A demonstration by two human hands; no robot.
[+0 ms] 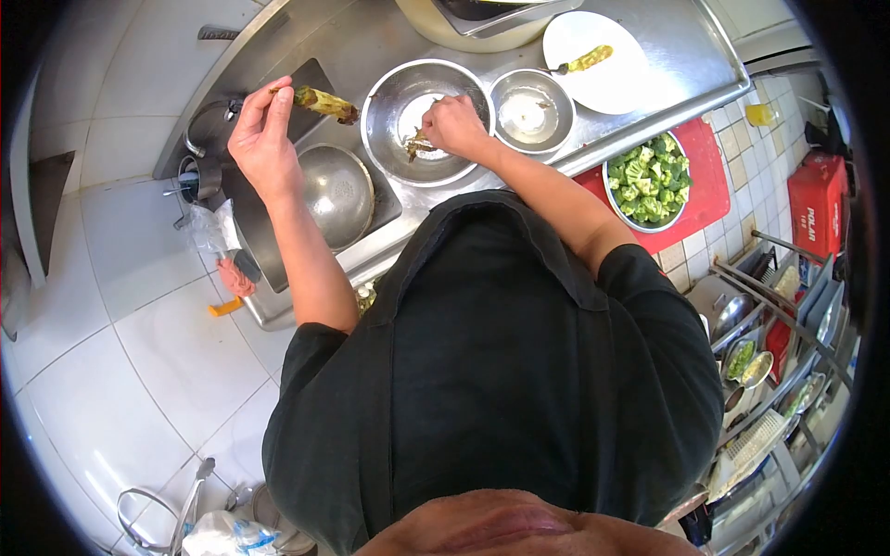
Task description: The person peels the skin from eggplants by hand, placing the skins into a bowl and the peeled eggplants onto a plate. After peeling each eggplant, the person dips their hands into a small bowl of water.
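My left hand (264,125) pinches one end of a charred, yellowish-green vegetable (324,104), raised to the left of a large steel bowl (378,139). Inside that bowl, my right hand (451,124) has its fingers closed on dark brown scraps (419,145). Right of it stands a smaller steel bowl (559,109) with a little material at its bottom. A similar peeled-looking piece (591,58) with a dark stem lies on a white plate (593,88) at the upper right.
A steel sink (269,250) holding a round metal pan (336,195) is at the left. Broccoli (649,181) fills a bowl on a red board (712,185). A large pot (445,28) stands behind, a loaded rack (779,343) at right.
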